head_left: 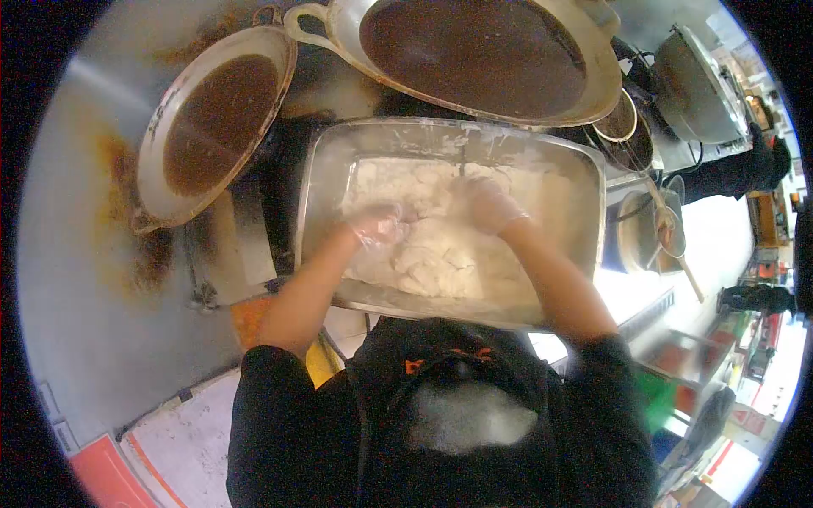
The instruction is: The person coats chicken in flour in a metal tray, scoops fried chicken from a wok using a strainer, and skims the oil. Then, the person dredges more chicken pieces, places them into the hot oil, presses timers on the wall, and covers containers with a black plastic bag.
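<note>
A large rectangular metal tub of pale flour sits in front of me. Several lumpy flour-coated pieces lie in it; the coating hides what they are. My left hand, in a clear plastic glove, is low in the tub's left half, its fingers curled among the pieces; what they grip is not visible. Also gloved, my right hand reaches into the flour right of centre, blurred, with its fingertips hidden by flour and coated pieces.
Two wide pans of dark brown liquid, a big pan behind the tub and a smaller one at left, stand close by. To the right are a metal pot and a strainer with a long handle.
</note>
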`<state>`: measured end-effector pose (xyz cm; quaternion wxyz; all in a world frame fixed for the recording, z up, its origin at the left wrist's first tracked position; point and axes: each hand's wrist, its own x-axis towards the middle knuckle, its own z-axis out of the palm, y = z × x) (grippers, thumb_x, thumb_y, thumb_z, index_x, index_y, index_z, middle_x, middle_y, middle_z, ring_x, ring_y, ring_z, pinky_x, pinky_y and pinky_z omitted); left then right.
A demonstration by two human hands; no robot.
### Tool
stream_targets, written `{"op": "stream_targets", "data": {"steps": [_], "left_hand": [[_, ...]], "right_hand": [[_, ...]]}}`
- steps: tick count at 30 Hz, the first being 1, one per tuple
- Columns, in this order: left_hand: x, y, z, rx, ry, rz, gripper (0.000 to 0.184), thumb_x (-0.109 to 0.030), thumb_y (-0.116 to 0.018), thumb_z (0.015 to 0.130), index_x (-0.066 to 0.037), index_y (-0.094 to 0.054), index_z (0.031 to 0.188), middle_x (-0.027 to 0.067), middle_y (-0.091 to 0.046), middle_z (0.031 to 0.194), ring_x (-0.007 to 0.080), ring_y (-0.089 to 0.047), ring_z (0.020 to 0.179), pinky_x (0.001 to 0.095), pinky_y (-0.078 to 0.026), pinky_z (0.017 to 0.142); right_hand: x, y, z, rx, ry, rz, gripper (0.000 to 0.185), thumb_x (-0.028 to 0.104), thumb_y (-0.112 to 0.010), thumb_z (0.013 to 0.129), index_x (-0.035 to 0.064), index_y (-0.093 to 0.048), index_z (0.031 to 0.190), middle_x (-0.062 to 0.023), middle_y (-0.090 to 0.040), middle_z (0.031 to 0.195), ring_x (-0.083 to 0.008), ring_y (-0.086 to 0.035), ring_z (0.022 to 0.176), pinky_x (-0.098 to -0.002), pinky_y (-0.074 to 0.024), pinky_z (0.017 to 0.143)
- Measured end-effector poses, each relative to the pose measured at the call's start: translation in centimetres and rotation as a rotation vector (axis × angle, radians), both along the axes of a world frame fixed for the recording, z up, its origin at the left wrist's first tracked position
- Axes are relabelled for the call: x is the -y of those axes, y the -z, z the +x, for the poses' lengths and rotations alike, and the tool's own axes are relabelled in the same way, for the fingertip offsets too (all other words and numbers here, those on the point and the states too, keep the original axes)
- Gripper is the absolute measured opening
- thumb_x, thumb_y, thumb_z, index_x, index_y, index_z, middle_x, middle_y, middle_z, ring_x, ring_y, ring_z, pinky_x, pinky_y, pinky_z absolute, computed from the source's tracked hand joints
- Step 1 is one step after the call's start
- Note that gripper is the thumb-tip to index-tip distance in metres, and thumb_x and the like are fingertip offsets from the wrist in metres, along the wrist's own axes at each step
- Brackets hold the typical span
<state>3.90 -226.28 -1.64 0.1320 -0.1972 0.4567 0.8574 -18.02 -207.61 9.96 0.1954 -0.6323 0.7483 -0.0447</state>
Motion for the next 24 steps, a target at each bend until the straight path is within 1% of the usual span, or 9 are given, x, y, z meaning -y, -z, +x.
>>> {"op": "stream_targets", "data": {"steps": [2,6,8,11,13,17,20,22,24], "left_hand": [[0.4,-0.8,0.6,0.095,0.001,0.083,0.039,-0.024,-0.062,0.089,-0.009,-0.058,0.126,0.0097,-0.063,0.116,0.0208,-0.055,0.111,0.0372,-0.045,0.093],[0.4,-0.9,1.3,0.076,0.018,0.080,0.038,-0.024,-0.061,0.090,-0.007,-0.059,0.124,0.0099,-0.062,0.115,0.0211,-0.056,0.109,0.0365,-0.045,0.092],[0.2,-0.9,1.5,0.065,0.025,0.072,0.037,-0.024,-0.060,0.090,-0.007,-0.059,0.123,0.0099,-0.062,0.114,0.0212,-0.057,0.108,0.0362,-0.045,0.092],[-0.3,-0.9,2.0,0.048,0.026,0.068,0.036,-0.024,-0.059,0.090,-0.006,-0.060,0.121,0.0100,-0.062,0.114,0.0215,-0.057,0.107,0.0357,-0.045,0.091],[-0.9,-0.8,2.2,0.033,0.032,0.055,0.035,-0.024,-0.059,0.090,-0.005,-0.060,0.120,0.0100,-0.062,0.113,0.0216,-0.058,0.106,0.0354,-0.045,0.090],[-2.3,0.0,2.4,-0.025,0.055,-0.035,0.034,-0.024,-0.058,0.091,-0.004,-0.060,0.118,0.0101,-0.062,0.112,0.0219,-0.059,0.104,0.0348,-0.046,0.089],[-3.1,-5.2,2.6,-0.110,0.175,-0.579,0.038,-0.024,-0.055,0.090,-0.004,-0.059,0.122,0.0168,-0.058,0.124,0.0267,-0.056,0.115,0.0380,-0.040,0.101],[-4.5,-10.6,3.2,-0.349,0.248,-1.641,0.028,-0.029,-0.060,0.085,-0.007,-0.065,0.102,0.0134,-0.066,0.096,0.0299,-0.063,0.088,0.0407,-0.049,0.079],[-5.2,-15.2,4.3,-0.185,0.229,-1.652,0.026,-0.028,-0.059,0.084,-0.007,-0.066,0.099,0.0153,-0.065,0.093,0.0324,-0.062,0.087,0.0420,-0.049,0.079]], "right_hand": [[0.7,-1.2,-0.1,-0.023,0.102,-0.115,0.040,0.032,-0.067,0.075,0.0053,-0.065,0.104,-0.0179,-0.067,0.104,-0.0331,-0.064,0.098,-0.0436,-0.0488,0.086],[4.5,-1.0,1.1,0.136,0.201,-0.311,0.043,0.036,-0.066,0.076,0.0064,-0.066,0.108,-0.0179,-0.066,0.109,-0.0327,-0.062,0.103,-0.0429,-0.0487,0.088],[7.3,-1.8,2.1,-0.075,0.086,0.251,0.048,0.043,-0.069,0.074,0.0082,-0.069,0.106,-0.0184,-0.066,0.111,-0.0321,-0.062,0.105,-0.0424,-0.0486,0.090],[7.3,-2.3,4.5,-0.014,-0.025,0.043,0.046,0.048,-0.063,0.074,0.0076,-0.071,0.095,-0.0180,-0.069,0.093,-0.0345,-0.065,0.091,-0.0432,-0.0511,0.079],[8.3,2.2,4.4,0.069,-0.029,0.035,0.042,0.044,-0.064,0.072,0.0089,-0.071,0.096,-0.0179,-0.069,0.093,-0.0345,-0.065,0.091,-0.0431,-0.0511,0.079],[7.5,0.7,4.5,0.144,0.128,0.131,0.039,0.035,-0.064,0.069,0.0097,-0.069,0.098,-0.0181,-0.068,0.096,-0.0340,-0.064,0.093,-0.0428,-0.0506,0.079],[6.9,0.3,4.0,0.234,0.098,0.047,0.042,0.035,-0.064,0.069,0.0078,-0.067,0.102,-0.0191,-0.067,0.100,-0.0340,-0.063,0.097,-0.0417,-0.0497,0.081],[6.3,-0.7,4.2,0.245,0.165,-0.040,0.046,0.035,-0.069,0.065,0.0078,-0.066,0.103,-0.0180,-0.067,0.098,-0.0340,-0.064,0.095,-0.0418,-0.0500,0.082],[5.6,-3.3,4.1,0.262,0.233,-0.126,0.051,0.035,-0.075,0.061,0.0078,-0.065,0.104,-0.0169,-0.068,0.096,-0.0341,-0.065,0.094,-0.0418,-0.0504,0.084]]}}
